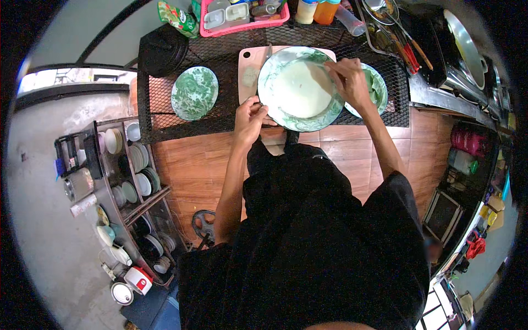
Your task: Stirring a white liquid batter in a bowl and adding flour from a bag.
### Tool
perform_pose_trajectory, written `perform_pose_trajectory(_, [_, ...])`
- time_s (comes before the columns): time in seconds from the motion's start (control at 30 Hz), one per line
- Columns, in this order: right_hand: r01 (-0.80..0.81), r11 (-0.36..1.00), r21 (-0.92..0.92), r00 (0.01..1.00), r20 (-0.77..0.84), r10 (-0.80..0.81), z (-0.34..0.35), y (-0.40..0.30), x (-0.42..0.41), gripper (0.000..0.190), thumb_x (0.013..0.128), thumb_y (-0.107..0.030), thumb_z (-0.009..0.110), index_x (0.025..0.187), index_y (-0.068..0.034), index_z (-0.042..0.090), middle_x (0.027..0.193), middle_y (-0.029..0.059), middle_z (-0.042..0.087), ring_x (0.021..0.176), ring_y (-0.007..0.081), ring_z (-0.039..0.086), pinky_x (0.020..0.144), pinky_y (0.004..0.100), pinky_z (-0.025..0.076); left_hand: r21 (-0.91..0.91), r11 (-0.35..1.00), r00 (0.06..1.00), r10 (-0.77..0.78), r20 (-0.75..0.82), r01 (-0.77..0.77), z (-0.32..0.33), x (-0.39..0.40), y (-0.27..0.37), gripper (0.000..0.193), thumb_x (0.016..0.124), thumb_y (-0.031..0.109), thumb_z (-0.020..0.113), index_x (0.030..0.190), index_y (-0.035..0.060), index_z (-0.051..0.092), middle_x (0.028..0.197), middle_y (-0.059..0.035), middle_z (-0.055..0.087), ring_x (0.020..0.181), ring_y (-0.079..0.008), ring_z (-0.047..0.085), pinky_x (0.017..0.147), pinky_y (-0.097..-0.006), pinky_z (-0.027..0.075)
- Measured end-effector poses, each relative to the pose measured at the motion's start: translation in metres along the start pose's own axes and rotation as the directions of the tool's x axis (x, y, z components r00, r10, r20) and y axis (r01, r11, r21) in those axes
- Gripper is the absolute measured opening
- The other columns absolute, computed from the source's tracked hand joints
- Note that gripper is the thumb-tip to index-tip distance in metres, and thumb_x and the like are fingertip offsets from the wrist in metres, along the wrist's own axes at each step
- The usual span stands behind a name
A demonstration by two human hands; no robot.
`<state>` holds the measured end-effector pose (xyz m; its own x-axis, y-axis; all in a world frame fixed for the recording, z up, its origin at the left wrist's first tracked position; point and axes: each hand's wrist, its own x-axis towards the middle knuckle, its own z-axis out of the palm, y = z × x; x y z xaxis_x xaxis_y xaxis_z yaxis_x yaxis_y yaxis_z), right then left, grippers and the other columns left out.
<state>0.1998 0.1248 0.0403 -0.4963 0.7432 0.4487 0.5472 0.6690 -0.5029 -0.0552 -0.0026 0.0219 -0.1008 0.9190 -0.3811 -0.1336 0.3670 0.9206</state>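
A green-and-white marbled enamel basin (303,123) containing a pale, creamy liquid (303,90) is in front of me, over a pink cutting board (247,57). My left hand (251,119) grips the basin's near-left rim between thumb and fingers. Over the basin's right side is my right hand (350,78), its fingertips bunched inside the rim; whether they pinch something small is hidden. A knife (269,51) lies on the board, partly covered by the basin. To the right, a marbled plate (383,97) with green leaf pieces (373,84) is partly behind my right forearm. Another marbled plate (194,93) rests at left.
Everything stands on a black metal mesh table (231,41). At the back are a pink basket (245,25) of containers and several jars (306,11). Strainers and tongs (408,57) lie back right, near a large metal pan (464,49). A dish rack (136,198) stands left.
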Motion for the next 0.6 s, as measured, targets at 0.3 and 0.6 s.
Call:
perform_pose_trajectory(0.3, [0.113,0.994,0.005,0.993,0.042,-0.113,-0.004,-0.002,0.009,0.015,0.078,-0.004,0.064,0.092,-0.001,0.068,0.072,0.0108,0.063,0.063,0.0242,0.052,0.072,0.0340,0.038,0.065,0.998,1.000,0.016,-0.003,-0.015,0.001,-0.003,0.015,0.021,0.091,0.002,0.050,0.109,-0.0081,0.050,0.093,-0.0157,0.064,0.071,-0.0196,0.066,0.061,-0.0295,0.057])
perform_pose_trajectory(0.6, [0.237,0.970,0.057,0.970,0.039,-0.240,0.001,0.004,0.008,0.016,0.077,-0.003,0.064,0.093,-0.001,0.068,0.065,0.0100,0.058,0.060,0.0239,0.049,0.072,0.0346,0.038,0.051,0.998,0.999,0.024,0.030,-0.026,-0.008,-0.002,0.013,0.021,0.090,0.004,0.052,0.108,-0.0067,0.052,0.094,-0.0144,0.063,0.075,-0.0186,0.065,0.062,-0.0298,0.058])
